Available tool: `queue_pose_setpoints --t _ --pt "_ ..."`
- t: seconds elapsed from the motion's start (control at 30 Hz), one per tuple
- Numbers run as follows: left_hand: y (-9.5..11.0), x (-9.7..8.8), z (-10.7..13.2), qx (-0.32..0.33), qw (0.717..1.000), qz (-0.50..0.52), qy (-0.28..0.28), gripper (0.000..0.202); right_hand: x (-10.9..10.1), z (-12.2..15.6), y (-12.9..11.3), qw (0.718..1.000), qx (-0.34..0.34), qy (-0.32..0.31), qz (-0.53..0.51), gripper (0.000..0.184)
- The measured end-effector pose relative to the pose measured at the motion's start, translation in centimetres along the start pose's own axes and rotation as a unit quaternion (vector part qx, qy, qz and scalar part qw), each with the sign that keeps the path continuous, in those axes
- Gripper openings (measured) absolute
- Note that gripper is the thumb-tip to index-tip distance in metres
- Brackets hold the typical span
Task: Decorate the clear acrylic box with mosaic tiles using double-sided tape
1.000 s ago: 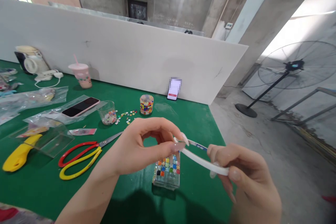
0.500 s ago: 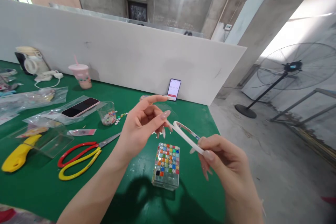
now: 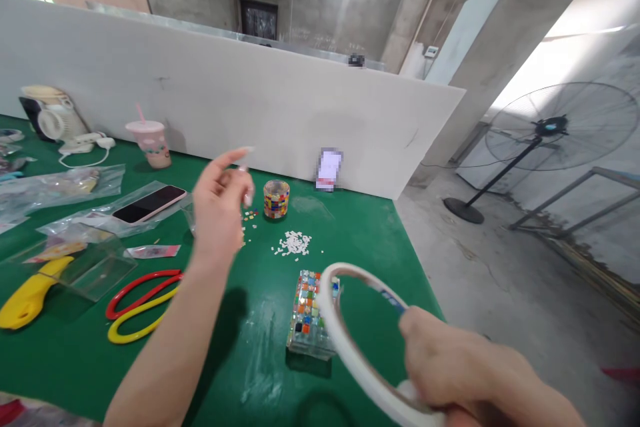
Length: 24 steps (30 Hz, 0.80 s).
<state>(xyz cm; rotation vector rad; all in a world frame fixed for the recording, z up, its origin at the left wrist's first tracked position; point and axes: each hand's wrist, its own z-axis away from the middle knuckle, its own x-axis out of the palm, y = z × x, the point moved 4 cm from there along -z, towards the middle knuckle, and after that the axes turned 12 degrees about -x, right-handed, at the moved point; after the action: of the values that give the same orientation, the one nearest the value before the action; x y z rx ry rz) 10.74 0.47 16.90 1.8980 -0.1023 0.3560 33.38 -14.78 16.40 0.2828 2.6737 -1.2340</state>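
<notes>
My right hand (image 3: 450, 360) grips a roll of white double-sided tape (image 3: 333, 320), a wide ring tilted toward me. Behind the ring, a clear block covered in colourful mosaic tiles (image 3: 305, 300) lies on the table, its near end bare and partly hidden. My left hand (image 3: 220, 200) is raised over the table to the left, fingers curled together. Whatever its fingertips hold is too blurred to name. Beyond it stand a round tile-covered jar (image 3: 277, 200) and a pile of small white bits (image 3: 295, 243).
Scissors (image 3: 143, 307) with red and yellow handles lie left of my forearm, partly covered by it. Farther left are a yellow-handled tool (image 3: 37, 297), a clear box (image 3: 105, 267) and a phone (image 3: 150, 204). A pink cup (image 3: 153, 147) and a propped phone (image 3: 329, 170) stand near the partition (image 3: 240, 113).
My hands have moved apart. The left went left and away from the tape; the right brought the roll lower and nearer, over the tiled block's side. The round jar has come into view.
</notes>
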Motion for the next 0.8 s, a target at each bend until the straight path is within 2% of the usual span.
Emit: queue_pose_setpoints --t 0.03,0.1,0.17,0.27,0.33,0.43,0.53,0.6,0.67,0.77,0.8 --pt "-0.2 -0.5 -0.9 -0.036 0.999 0.018 -0.030 0.015 -0.6 -0.1 -0.1 0.999 -0.003 0.013 0.029 0.009" --pt "0.2 -1.2 -1.7 -0.040 0.998 0.031 -0.040 0.015 -1.7 -0.8 0.8 0.996 -0.001 0.042 0.077 0.009" --pt "0.7 -0.4 -0.9 -0.050 0.995 0.014 -0.090 0.015 -2.3 -2.0 2.9 0.982 0.015 0.056 0.182 0.010" --pt "1.1 1.9 1.6 -0.085 0.980 -0.030 -0.177 0.016 -1.5 -3.7 8.2 0.960 0.070 -0.065 0.263 0.022" --pt "1.1 2.9 2.7 -0.105 0.971 -0.055 -0.208 0.014 -0.4 -3.9 12.0 0.925 0.098 -0.159 0.332 0.026" --pt "1.1 3.3 3.2 -0.107 0.960 -0.084 -0.246 0.008 1.0 -3.3 16.5 0.908 0.119 -0.200 0.350 0.023" --pt "0.9 3.2 3.0 -0.090 0.951 -0.116 -0.273 0.010 2.1 -2.1 19.3 0.899 0.137 -0.224 0.351 0.025" --pt "0.6 3.2 2.9 -0.089 0.947 -0.132 -0.278 0.017 2.3 -1.7 19.8 0.896 0.146 -0.230 0.351 0.023" --pt "0.2 3.4 3.1 -0.096 0.946 -0.136 -0.279 0.021 2.1 -1.9 18.9 0.897 0.149 -0.227 0.348 0.019" --pt "-0.2 4.1 3.9 -0.099 0.944 -0.134 -0.283 0.024 1.7 -2.8 15.4 0.911 0.128 -0.205 0.335 0.004" --pt "-0.2 4.4 4.2 -0.099 0.943 -0.126 -0.290 0.024 1.6 -3.1 13.7 0.919 0.114 -0.194 0.324 0.009"
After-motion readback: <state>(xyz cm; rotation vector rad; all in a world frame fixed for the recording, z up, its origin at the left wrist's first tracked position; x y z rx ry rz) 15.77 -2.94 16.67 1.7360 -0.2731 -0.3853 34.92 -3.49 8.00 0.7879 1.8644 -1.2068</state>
